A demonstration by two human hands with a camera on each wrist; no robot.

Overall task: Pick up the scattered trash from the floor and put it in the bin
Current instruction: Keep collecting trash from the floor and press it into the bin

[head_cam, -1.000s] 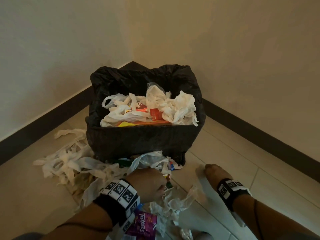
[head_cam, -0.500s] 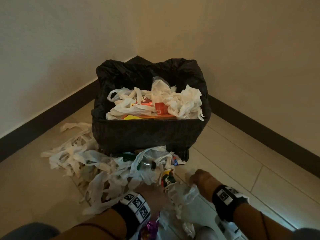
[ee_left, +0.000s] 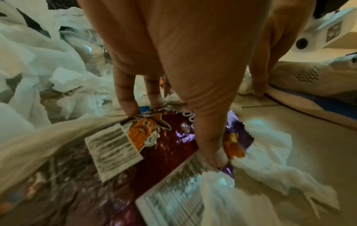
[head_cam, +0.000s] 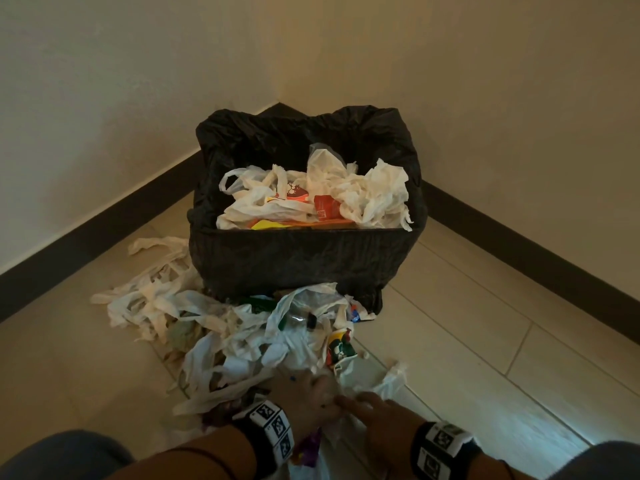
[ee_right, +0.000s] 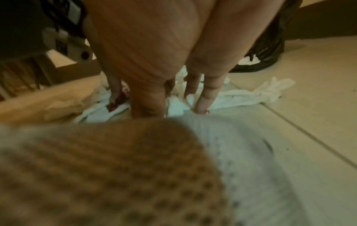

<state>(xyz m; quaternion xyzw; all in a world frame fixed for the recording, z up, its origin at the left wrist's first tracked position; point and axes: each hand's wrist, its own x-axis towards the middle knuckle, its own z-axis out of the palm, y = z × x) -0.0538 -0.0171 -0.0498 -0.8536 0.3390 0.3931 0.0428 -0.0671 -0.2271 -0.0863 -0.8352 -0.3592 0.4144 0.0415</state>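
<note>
The bin [head_cam: 301, 268], lined with a black bag, stands in the corner heaped with tissue and wrappers. White tissue strips [head_cam: 162, 303] and a clear plastic bag [head_cam: 298, 317] lie scattered in front of it. My left hand [head_cam: 311, 393] reaches down onto a purple snack wrapper [ee_left: 164, 146]. Its straight fingers [ee_left: 129, 105] touch the wrapper's far edge and the thumb presses the near edge. My right hand [head_cam: 363, 408] is right beside it, fingers [ee_right: 203, 100] straight down on a white tissue [ee_right: 243, 96] on the tiles.
A green and red wrapper [head_cam: 341, 349] lies between the pile and my hands. My white mesh shoe [ee_left: 301, 79] is close to the right of the left hand and blurs the lower right wrist view. Dark skirting runs along both walls. Bare tiles [head_cam: 485, 341] lie to the right.
Both hands have drawn back toward me and come together. The left left the pile by the bin for the purple wrapper; the right slid left onto the tissue.
</note>
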